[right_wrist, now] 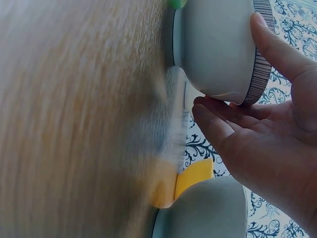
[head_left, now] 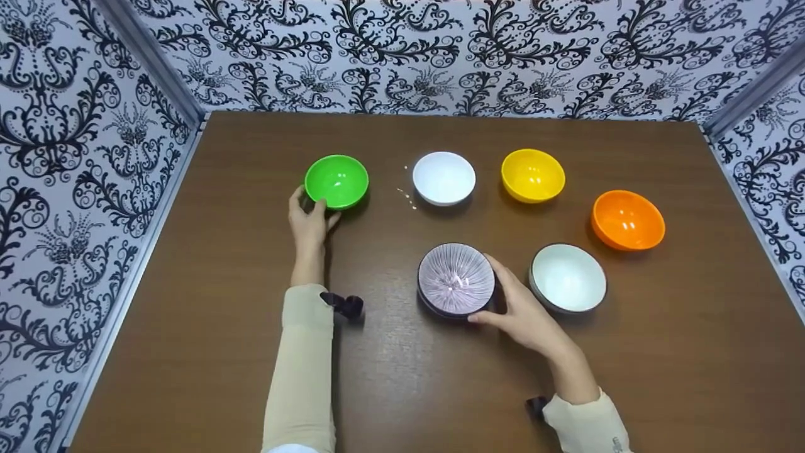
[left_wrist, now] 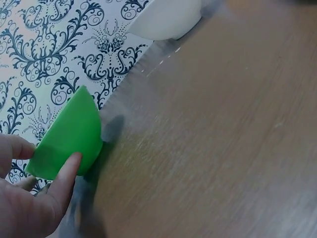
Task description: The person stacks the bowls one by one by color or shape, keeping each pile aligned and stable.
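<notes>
My left hand (head_left: pixel 309 220) holds the green bowl (head_left: pixel 336 181) at its near left side. In the left wrist view the fingers of the left hand (left_wrist: pixel 34 203) lie against the outside of the green bowl (left_wrist: pixel 74 134). Thumb and fingers of my right hand (head_left: pixel 525 308) curl round the right side of a bowl with purple-grey stripes inside (head_left: pixel 456 279). From the right wrist, a striped band (right_wrist: pixel 260 74) shows above a pale outer wall (right_wrist: pixel 218 49); it looks like one bowl nested in another. The right hand (right_wrist: pixel 277 144) touches that side.
A white bowl (head_left: pixel 444 178), a yellow bowl (head_left: pixel 533 176) and an orange bowl (head_left: pixel 627 220) stand along the back and right. Close to the right hand is a pale bowl with a dark rim (head_left: pixel 568 278). Patterned panels (head_left: pixel 402 56) border the brown table (head_left: pixel 390 390).
</notes>
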Motion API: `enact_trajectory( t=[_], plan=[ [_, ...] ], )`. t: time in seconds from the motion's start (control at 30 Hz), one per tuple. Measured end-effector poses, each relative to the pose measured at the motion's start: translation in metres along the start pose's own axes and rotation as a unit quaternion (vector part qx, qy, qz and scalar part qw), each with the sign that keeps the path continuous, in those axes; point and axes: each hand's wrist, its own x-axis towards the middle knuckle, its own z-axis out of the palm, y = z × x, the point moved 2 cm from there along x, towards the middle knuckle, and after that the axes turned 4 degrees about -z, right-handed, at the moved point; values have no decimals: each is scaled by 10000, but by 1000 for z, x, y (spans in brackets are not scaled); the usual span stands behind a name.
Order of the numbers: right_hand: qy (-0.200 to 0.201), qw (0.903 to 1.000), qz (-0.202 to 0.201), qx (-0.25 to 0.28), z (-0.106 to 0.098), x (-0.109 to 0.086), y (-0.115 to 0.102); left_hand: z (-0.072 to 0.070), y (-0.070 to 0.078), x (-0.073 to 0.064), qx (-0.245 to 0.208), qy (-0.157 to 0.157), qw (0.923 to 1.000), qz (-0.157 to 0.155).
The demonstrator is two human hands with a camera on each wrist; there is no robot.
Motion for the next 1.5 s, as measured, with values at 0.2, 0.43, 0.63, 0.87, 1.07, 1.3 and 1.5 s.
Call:
enact_trajectory(
  t=[0.2,0.43,0.63,0.87,1.07,1.3,1.5],
  plan=[
    [-37,10000,63,-14,0,0,0,-4,3,-5,106,-152,9998,-66],
    [-33,10000,60,6,1,0,1,-4,9,-14,-45,-428,9990,-74],
    [-74,9999,125,31,1,0,2,-2,17,-24,-298,-699,9971,20],
    [-97,9998,173,67,1,0,2,3,23,-34,-640,-889,9939,130],
    [-84,9998,195,67,1,0,2,5,27,-44,-468,-1005,9937,184],
    [-92,9997,211,55,1,0,2,8,32,-57,-380,-1222,9915,251],
    [-99,9997,194,74,1,0,1,9,37,-70,-198,-1451,9887,331]
  ],
)
